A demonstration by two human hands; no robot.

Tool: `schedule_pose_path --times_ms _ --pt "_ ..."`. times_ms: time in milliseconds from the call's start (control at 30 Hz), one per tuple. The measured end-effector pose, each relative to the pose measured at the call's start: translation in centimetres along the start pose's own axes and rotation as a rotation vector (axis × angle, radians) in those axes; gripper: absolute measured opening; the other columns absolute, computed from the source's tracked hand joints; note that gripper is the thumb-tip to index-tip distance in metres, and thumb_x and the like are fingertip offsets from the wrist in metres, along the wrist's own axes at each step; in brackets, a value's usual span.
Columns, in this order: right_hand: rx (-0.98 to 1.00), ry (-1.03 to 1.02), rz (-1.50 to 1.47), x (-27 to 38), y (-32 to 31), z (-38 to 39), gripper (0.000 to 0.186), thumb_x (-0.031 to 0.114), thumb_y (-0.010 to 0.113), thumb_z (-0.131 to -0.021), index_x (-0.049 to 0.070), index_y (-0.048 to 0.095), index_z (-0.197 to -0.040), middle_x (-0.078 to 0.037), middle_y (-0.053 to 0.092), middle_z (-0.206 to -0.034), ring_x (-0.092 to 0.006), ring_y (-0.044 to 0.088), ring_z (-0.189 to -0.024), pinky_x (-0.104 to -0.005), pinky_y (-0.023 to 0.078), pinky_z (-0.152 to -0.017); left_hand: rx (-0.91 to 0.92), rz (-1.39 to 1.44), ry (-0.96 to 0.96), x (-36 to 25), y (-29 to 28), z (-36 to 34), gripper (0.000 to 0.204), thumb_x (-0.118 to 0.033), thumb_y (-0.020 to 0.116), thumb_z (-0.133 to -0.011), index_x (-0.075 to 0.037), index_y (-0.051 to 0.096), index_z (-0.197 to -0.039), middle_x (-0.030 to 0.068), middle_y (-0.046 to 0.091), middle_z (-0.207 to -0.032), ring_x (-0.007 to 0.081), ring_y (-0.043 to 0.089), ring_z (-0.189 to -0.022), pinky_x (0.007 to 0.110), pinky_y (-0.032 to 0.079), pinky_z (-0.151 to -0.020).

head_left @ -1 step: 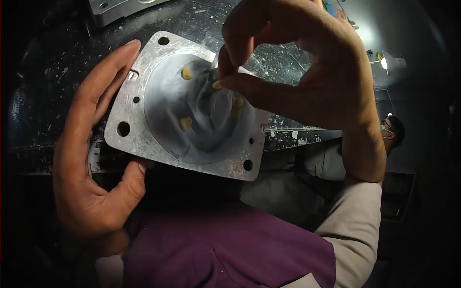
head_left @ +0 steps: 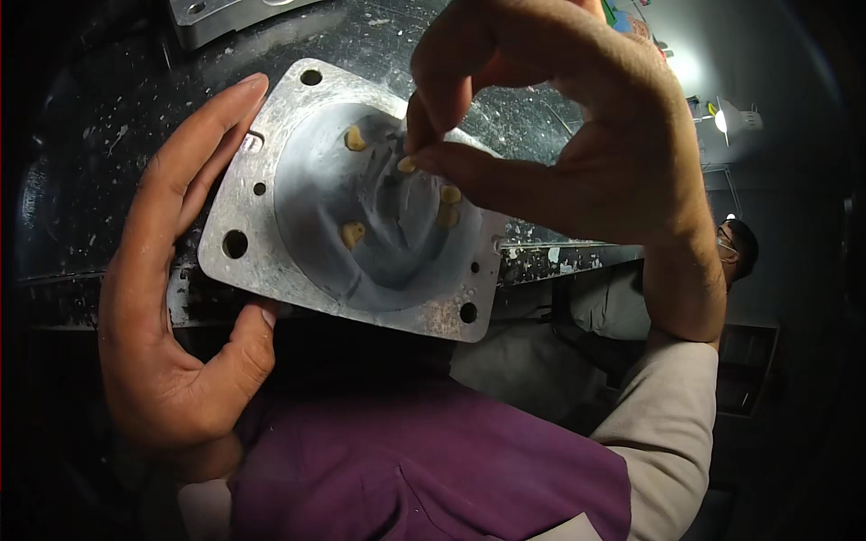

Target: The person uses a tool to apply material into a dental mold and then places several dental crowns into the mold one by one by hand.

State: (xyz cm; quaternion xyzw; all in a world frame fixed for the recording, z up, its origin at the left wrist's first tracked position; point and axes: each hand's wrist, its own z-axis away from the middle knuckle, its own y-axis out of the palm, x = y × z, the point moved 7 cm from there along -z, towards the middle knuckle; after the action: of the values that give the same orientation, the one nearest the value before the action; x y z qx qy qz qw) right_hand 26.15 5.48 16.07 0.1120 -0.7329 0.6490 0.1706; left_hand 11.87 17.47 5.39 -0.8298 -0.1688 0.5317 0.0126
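A square grey metal mould plate [head_left: 424,317] with corner holes and a round, hollowed middle is tilted over the near edge of the workbench. My left hand [head_left: 167,343] holds its left side, the fingers along the edge and the thumb at the lower edge. Inside the hollow sit several small yellowish lumps: one [head_left: 355,139] at upper left, another [head_left: 353,235] at lower left, others [head_left: 449,194] at right. The thumb and forefinger of my right hand [head_left: 622,171] pinch a small yellowish lump [head_left: 407,166] over the hollow's middle; whether it touches the surface I cannot tell.
The dark, paint-flecked workbench [head_left: 99,171] stretches behind the plate. Another metal block [head_left: 221,25] lies at its far left. At right, a person [head_left: 741,251] sits beyond my arm, near a lit lamp [head_left: 735,117]. My purple apron [head_left: 406,469] is just below the plate.
The plate has shifted very slightly to the right. My right hand has edged a little left, still pinching the lump.
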Motion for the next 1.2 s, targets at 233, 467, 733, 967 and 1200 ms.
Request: schedule_pose_path --times_ms 233,467,733,967,1200 --pt "0.136 -0.044 0.116 0.4 1.0 -0.6 0.034 0.005 0.083 -0.080 0.007 0.063 -0.107 -0.004 0.071 -0.092 -0.0200 0.073 -0.098 -0.0422 0.045 -0.108 -0.046 -0.063 0.019 -0.4 -0.6 -0.2 0.091 0.000 0.054 -0.064 0.016 0.034 -0.151 0.0291 0.040 -0.159 0.0363 0.037 -0.151 0.045 0.027 -0.124" --pt "0.175 -0.056 0.170 0.8 1.5 -1.3 0.034 0.007 0.082 -0.081 0.008 0.062 -0.109 -0.005 0.071 -0.093 -0.0205 0.072 -0.099 -0.0417 0.045 -0.108 -0.099 -0.032 0.006 0.2 -0.9 -0.2 0.090 0.003 0.052 -0.063 0.014 0.036 -0.150 0.0289 0.041 -0.158 0.0376 0.040 -0.150 0.046 0.027 -0.124" --pt "0.199 -0.078 0.213 1.5 1.9 -1.5 0.035 0.010 0.082 -0.082 0.009 0.062 -0.111 -0.005 0.071 -0.095 -0.0212 0.072 -0.100 -0.0411 0.044 -0.107 -0.116 -0.042 0.003 0.4 -0.9 -0.1 0.086 0.001 0.056 -0.068 0.010 0.037 -0.152 0.0272 0.043 -0.157 0.0360 0.043 -0.148 0.044 0.030 -0.122" --pt "0.212 -0.092 0.233 1.9 2.1 -1.5 0.037 0.012 0.082 -0.082 0.010 0.061 -0.112 -0.006 0.072 -0.096 -0.0217 0.072 -0.101 -0.0407 0.044 -0.107 -0.129 -0.044 0.006 0.5 -0.8 0.0 0.081 -0.005 0.061 -0.076 0.011 0.037 -0.152 0.0268 0.044 -0.157 0.0353 0.044 -0.148 0.043 0.031 -0.122" --pt "0.215 -0.105 0.227 1.9 1.8 -1.6 0.038 0.014 0.082 -0.083 0.011 0.061 -0.113 -0.006 0.072 -0.097 -0.0222 0.071 -0.102 -0.0402 0.044 -0.107 -0.126 -0.042 0.020 0.6 -0.7 0.0 0.082 -0.005 0.061 -0.074 0.012 0.037 -0.151 0.0276 0.045 -0.156 0.0360 0.044 -0.147 0.044 0.030 -0.122"
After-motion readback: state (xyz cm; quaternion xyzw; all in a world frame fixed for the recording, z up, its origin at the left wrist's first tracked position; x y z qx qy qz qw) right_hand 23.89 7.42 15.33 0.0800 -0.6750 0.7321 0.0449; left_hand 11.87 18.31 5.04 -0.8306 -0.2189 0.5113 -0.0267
